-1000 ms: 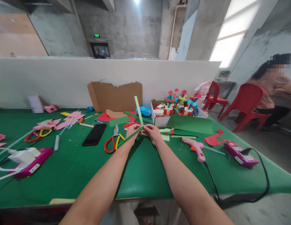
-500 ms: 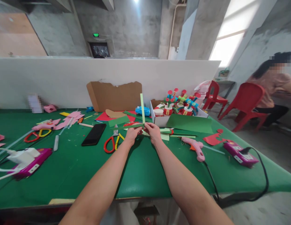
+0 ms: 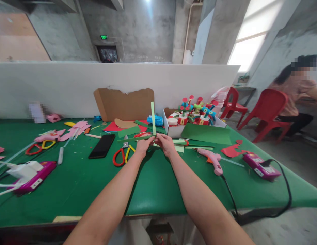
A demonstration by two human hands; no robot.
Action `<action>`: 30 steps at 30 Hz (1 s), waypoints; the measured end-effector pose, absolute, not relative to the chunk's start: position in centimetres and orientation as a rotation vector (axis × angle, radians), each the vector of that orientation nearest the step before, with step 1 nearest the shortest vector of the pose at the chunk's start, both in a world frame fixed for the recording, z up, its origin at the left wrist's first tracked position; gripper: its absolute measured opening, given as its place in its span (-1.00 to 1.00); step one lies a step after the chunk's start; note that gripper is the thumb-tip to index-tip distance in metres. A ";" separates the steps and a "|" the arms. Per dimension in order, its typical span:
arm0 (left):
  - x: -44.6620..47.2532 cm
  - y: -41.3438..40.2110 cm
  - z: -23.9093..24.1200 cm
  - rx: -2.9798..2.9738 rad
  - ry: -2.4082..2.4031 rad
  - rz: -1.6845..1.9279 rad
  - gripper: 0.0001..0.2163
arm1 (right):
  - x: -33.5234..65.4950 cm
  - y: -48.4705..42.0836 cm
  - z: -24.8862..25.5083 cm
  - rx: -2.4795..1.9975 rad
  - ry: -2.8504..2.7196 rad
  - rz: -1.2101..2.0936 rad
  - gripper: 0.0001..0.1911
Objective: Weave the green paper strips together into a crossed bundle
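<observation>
Both hands meet above the middle of the green table, pinching two paper strips where they cross. My left hand (image 3: 145,144) is closed on the dark green paper strip (image 3: 130,139), which sticks out to the left. Between the fingers of my right hand (image 3: 165,143) is the light green paper strip (image 3: 153,117), standing upright. My fingertips hide the spot where the strips join. Just left of my left hand lie scissors (image 3: 119,157) with one red and one yellow handle. Pale green paper pieces (image 3: 179,148) lie beside my right hand.
A black phone (image 3: 102,146) lies to the left. On the right are a pink glue gun (image 3: 211,160) with its cord and a purple power strip (image 3: 261,166). Behind, a white box (image 3: 171,131) holds several paper figures. A person sits beyond a red chair (image 3: 269,109).
The upright light green strip has shifted slightly left, and the dark green strip's left end has moved a little left and tilted down. Both hands keep their pinch.
</observation>
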State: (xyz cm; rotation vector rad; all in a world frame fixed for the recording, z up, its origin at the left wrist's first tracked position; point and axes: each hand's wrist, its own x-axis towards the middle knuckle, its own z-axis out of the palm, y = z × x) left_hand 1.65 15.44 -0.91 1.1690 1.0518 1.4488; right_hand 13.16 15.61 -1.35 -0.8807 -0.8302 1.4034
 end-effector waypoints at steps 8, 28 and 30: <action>1.6 15.3 -0.7 1.233 1.089 1.426 -0.75 | 13.1 15.9 -1.8 -0.919 -0.928 1.291 -0.68; 1.2 16.1 -1.1 1.018 1.009 1.410 -0.59 | 13.4 15.8 -1.6 -0.951 -0.851 1.323 -0.67; 1.3 16.0 -1.1 1.044 1.003 1.385 -0.59 | 13.3 15.7 -1.5 -0.940 -0.870 1.329 -0.68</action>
